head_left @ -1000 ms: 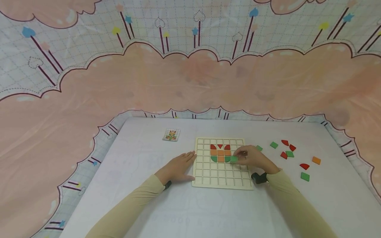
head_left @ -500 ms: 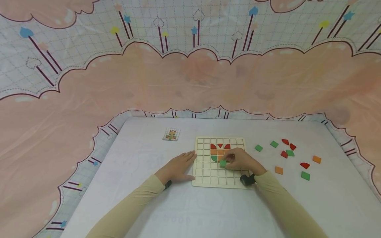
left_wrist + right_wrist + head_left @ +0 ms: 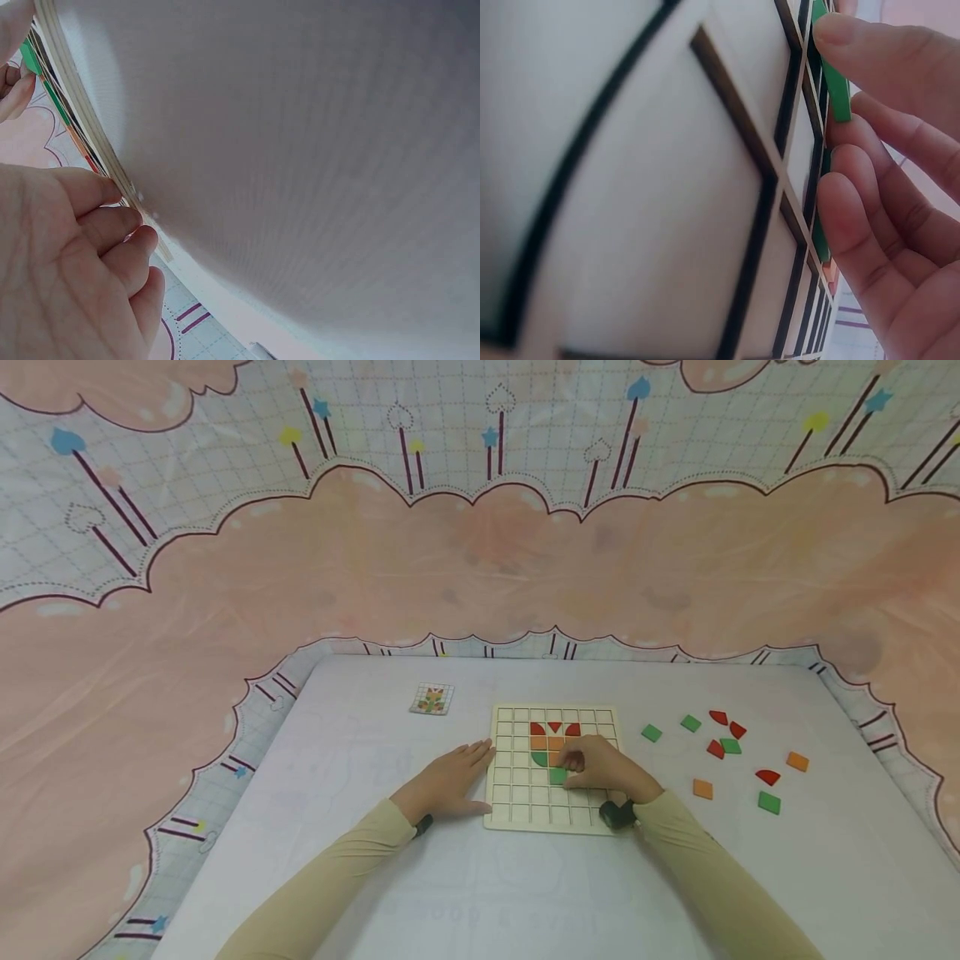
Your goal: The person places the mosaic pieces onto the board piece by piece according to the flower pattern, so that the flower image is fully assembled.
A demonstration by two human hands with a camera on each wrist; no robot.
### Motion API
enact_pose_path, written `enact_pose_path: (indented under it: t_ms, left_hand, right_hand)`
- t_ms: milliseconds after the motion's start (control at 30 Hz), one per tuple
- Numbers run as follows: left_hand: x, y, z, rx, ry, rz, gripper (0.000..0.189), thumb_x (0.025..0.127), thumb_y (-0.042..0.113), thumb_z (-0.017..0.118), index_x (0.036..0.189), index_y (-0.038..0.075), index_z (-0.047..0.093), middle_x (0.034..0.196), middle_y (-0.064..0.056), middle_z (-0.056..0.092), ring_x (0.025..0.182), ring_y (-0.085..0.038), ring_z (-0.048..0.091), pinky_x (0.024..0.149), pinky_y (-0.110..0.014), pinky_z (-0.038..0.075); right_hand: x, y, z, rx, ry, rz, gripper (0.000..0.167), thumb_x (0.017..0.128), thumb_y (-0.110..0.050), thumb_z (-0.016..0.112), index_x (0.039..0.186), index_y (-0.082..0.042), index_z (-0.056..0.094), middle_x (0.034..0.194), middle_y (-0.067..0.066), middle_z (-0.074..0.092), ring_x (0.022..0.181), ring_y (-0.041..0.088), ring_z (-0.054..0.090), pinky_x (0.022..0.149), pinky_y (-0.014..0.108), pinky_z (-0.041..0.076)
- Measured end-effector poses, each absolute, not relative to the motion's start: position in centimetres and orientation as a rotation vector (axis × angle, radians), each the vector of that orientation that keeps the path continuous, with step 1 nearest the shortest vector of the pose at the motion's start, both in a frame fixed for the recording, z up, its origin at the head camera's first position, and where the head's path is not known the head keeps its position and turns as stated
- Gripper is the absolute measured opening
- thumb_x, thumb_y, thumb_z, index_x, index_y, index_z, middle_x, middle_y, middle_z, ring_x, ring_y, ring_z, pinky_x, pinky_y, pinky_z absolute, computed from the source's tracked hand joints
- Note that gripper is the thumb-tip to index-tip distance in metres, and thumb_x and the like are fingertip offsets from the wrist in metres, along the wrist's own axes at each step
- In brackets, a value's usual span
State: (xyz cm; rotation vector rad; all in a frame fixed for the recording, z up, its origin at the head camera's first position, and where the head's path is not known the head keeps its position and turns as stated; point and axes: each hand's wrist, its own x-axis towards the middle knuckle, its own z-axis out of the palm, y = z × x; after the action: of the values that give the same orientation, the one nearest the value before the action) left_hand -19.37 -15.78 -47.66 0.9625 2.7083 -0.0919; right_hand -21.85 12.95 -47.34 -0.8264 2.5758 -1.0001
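A pale grid board [image 3: 519, 815] lies on the table, with red, orange and green pieces in its upper middle cells. Between thumb and finger, my right hand [image 3: 603, 768] pinches a green square tile [image 3: 557, 776] at a cell just below the orange pieces. The right wrist view shows this tile [image 3: 835, 75] tilted against the grid, its edge between thumb and fingertips. My left hand [image 3: 448, 783] touches the board's left edge, fingertips near the middle and thumb lower down. In the left wrist view its fingers [image 3: 105, 225] rest along the board's side [image 3: 82, 112].
Several loose pieces lie right of the board, including a green tile [image 3: 652, 733], an orange tile [image 3: 702, 789] and a red rounded piece [image 3: 768, 777]. A small pattern card [image 3: 432, 699] lies beyond the board's left side. Patterned cloth [image 3: 480, 568] hangs behind the white table.
My right hand has moved left and slightly down with the green tile, bringing it to the cell below the orange pieces. The left hand has stayed at the board's edge.
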Motion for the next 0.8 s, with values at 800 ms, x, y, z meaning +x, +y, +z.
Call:
enact_pose_path:
  t_ms: [800]
  left_hand:
    - [-19.25,-15.77,-47.51,0.961,2.713,-0.061,0.092,0.087,0.064,0.048,0.150,0.005,0.018,0.158,-0.010,0.016,0.146,-0.023,0.018,0.120,-0.035,0.020]
  right_hand:
    - [-22.09,12.92,-47.53,-0.793,2.594,-0.977,0.013,0.071,-0.005,0.079,0.080,-0.007,0.069,0.075,-0.001,0.064,0.067,0.008,0.052,0.060,0.017,0.047]
